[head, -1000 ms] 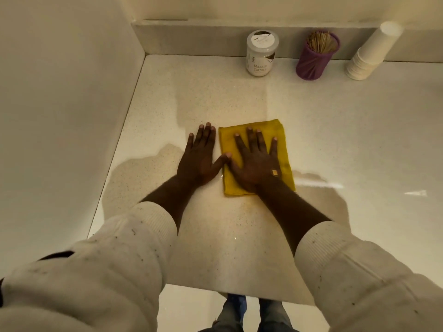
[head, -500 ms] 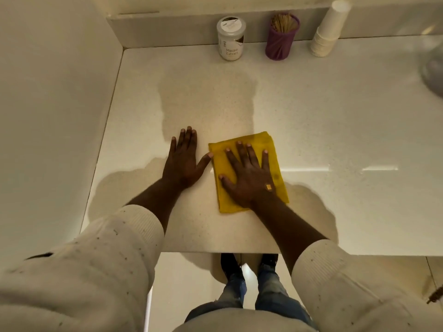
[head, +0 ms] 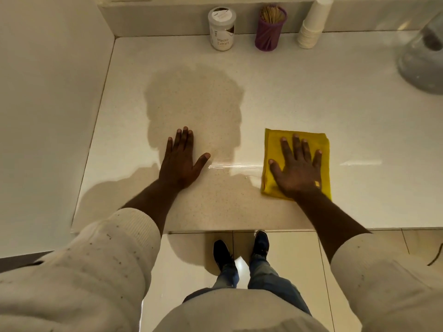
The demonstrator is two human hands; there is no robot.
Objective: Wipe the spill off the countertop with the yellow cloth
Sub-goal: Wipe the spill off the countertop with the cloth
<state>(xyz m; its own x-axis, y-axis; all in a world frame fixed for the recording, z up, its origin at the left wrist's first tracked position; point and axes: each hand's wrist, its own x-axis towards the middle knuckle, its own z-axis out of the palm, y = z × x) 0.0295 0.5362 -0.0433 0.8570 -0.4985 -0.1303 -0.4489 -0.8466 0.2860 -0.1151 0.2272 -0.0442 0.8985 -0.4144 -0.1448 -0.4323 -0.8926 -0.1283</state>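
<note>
A folded yellow cloth lies flat on the pale speckled countertop. My right hand presses down on the cloth, palm flat with fingers spread. To its left, my left hand rests flat on the bare counter with fingers spread, holding nothing. Between the two hands a thin wet streak glistens on the surface, running up to the cloth's left edge.
Along the back ledge stand a white jar, a purple holder of toothpicks and a stack of paper cups. A clear rounded vessel sits at the right edge. A wall bounds the left; the counter's front edge is near my wrists.
My right hand has slid the cloth to the right, away from my left hand, leaving a wet streak between them. The camera view has pulled back and tilted down.
</note>
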